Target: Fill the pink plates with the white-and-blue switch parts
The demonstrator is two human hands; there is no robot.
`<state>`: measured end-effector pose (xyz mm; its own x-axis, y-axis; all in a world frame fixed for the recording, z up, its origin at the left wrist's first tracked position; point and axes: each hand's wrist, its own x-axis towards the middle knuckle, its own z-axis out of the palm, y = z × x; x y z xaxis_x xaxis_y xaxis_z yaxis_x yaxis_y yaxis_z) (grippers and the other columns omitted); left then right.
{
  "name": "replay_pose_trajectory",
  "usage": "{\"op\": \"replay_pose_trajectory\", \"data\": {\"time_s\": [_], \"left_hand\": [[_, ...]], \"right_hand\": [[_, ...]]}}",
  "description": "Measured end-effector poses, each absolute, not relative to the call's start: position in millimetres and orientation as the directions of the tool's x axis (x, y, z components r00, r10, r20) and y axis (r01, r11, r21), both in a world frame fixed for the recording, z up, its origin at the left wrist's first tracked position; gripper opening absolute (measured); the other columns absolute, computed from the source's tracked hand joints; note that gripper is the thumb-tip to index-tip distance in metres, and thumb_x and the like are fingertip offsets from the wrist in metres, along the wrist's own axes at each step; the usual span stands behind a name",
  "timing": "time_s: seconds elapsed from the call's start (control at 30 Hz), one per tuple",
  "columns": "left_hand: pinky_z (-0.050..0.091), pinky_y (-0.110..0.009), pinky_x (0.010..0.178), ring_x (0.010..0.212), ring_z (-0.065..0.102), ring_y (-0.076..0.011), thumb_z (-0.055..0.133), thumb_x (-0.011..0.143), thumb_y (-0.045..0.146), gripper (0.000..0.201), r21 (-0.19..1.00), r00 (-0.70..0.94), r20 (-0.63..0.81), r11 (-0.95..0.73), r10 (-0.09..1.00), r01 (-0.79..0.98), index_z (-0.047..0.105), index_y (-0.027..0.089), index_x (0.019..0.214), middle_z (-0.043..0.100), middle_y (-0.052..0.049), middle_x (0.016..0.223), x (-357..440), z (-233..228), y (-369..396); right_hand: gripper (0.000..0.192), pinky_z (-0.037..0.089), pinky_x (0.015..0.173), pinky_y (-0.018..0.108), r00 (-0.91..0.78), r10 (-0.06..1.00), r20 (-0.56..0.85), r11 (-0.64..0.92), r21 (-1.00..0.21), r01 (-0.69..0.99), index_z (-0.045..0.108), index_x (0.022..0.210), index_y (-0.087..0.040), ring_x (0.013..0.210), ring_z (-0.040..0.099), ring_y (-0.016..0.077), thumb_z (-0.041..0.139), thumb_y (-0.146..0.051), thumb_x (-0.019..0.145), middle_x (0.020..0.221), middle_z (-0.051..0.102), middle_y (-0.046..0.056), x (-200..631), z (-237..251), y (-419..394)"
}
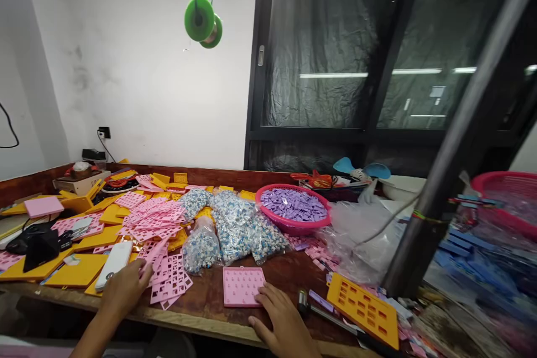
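Observation:
My left hand (123,286) rests at the table's near edge, fingers on a loose pink grid piece (170,282) and right beside a white phone-like device (113,264). My right hand (282,318) lies flat on the wooden table (210,305), fingertips touching the near right corner of a square pink tray (242,286) with small pegs. Neither hand grips anything. Just beyond the tray lie several clear bags of small blue and white parts (235,226).
A pile of pink grid frames (153,218) and yellow plates (79,271) covers the left. A pink basket of purple parts (293,207) sits behind. A yellow perforated plate (364,309), a hammer (302,299), a slanting metal pole (444,162) and plastic bags stand to the right. Green spools (202,21) hang overhead.

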<state>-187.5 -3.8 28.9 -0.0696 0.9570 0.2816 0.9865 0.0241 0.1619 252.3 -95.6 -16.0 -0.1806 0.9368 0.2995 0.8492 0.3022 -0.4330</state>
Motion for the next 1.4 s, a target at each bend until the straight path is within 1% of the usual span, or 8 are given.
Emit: {"op": "replay_pose_trajectory", "data": {"time_s": [0.13, 0.23, 0.4, 0.57, 0.8, 0.97, 1.17, 1.4], "left_hand": [[0.049, -0.033, 0.072, 0.089, 0.071, -0.0287, 0.031, 0.099, 0.048, 0.044, 0.184, -0.090, 0.394, 0.018, 0.915, 0.983, 0.068, 0.025, 0.102, 0.075, -0.010, 0.099, -199, 42, -28], [0.049, -0.030, 0.072, 0.083, 0.068, -0.0249, 0.035, 0.097, 0.062, 0.049, 0.489, -0.046, 0.401, -0.171, 0.915, 0.856, 0.067, 0.025, 0.094, 0.073, -0.004, 0.087, -187, 47, -48], [0.051, -0.029, 0.068, 0.075, 0.063, -0.0216, 0.041, 0.092, 0.076, 0.060, 0.821, 0.242, 0.233, -0.324, 0.942, 0.470, 0.066, 0.022, 0.087, 0.068, -0.001, 0.078, -106, 44, -50], [0.052, -0.031, 0.072, 0.077, 0.064, -0.0224, 0.039, 0.092, 0.074, 0.062, 0.801, 0.417, 0.222, -0.408, 0.882, 0.437, 0.067, 0.019, 0.084, 0.070, -0.004, 0.080, -16, 28, -18], [0.048, -0.039, 0.089, 0.093, 0.067, -0.0265, 0.038, 0.100, 0.057, 0.047, 0.668, 0.434, 0.309, -0.518, 0.846, 0.534, 0.069, 0.022, 0.096, 0.073, -0.008, 0.096, 9, 5, -10], [0.039, -0.049, 0.112, 0.128, 0.057, -0.0329, 0.042, 0.098, 0.058, 0.050, 0.587, 0.438, 0.347, -0.556, 0.830, 0.588, 0.065, 0.021, 0.125, 0.064, -0.015, 0.134, -4, -11, -13], [0.037, -0.049, 0.120, 0.141, 0.048, -0.0392, 0.084, 0.059, 0.070, 0.110, 0.549, 0.583, 0.277, -0.624, 0.764, 0.557, 0.048, 0.025, 0.152, 0.053, -0.015, 0.154, -8, -24, -8], [0.033, -0.056, 0.122, 0.147, 0.040, -0.0409, 0.078, 0.069, 0.062, 0.108, 0.536, 0.591, 0.257, -0.621, 0.765, 0.572, 0.036, 0.019, 0.159, 0.041, -0.018, 0.162, -9, -33, -4]], "right_hand": [[0.036, 0.037, 0.119, 0.050, -0.200, 0.913, 0.354, 0.355, -0.451, 0.819, 0.076, 0.114, -0.022, 0.136, 0.054, 0.0360, 0.067, -0.049, 0.090, 0.132, 0.071, 0.013, 245, -6, -100], [0.030, 0.041, 0.114, 0.048, -0.227, 0.900, 0.373, 0.391, -0.456, 0.800, 0.076, 0.108, -0.023, 0.131, 0.058, 0.0346, 0.066, -0.046, 0.091, 0.127, 0.072, 0.012, 246, -7, -103], [0.090, 0.036, 0.120, 0.051, -0.166, 0.882, 0.441, 0.386, -0.473, 0.792, 0.038, 0.159, -0.024, 0.148, 0.040, 0.0365, 0.076, -0.050, 0.081, 0.164, 0.038, 0.016, 251, -16, -106], [0.138, 0.026, 0.125, 0.057, -0.221, 0.881, 0.418, 0.418, -0.470, 0.777, 0.015, 0.166, -0.023, 0.155, 0.027, 0.0407, 0.091, -0.058, 0.057, 0.171, 0.022, 0.017, 252, -15, -106], [0.092, 0.025, 0.127, 0.053, -0.211, 0.921, 0.327, 0.357, -0.494, 0.793, 0.039, 0.158, -0.021, 0.153, 0.031, 0.0360, 0.077, -0.040, 0.077, 0.165, 0.038, 0.014, 254, -11, -101], [0.103, 0.033, 0.120, 0.054, -0.315, 0.920, 0.233, 0.391, -0.496, 0.775, 0.052, 0.150, -0.020, 0.140, 0.046, 0.0411, 0.088, -0.059, 0.061, 0.154, 0.051, 0.017, 255, 3, -86], [0.092, 0.044, 0.109, 0.045, -0.411, 0.858, 0.309, 0.514, -0.506, 0.693, 0.061, 0.139, -0.022, 0.125, 0.055, 0.0347, 0.091, -0.051, 0.058, 0.135, 0.063, 0.013, 256, 27, -67], [0.095, 0.044, 0.110, 0.046, -0.386, 0.897, 0.214, 0.431, -0.610, 0.665, 0.062, 0.137, -0.020, 0.125, 0.057, 0.0343, 0.095, -0.048, 0.052, 0.135, 0.062, 0.014, 265, 19, -48]]}}
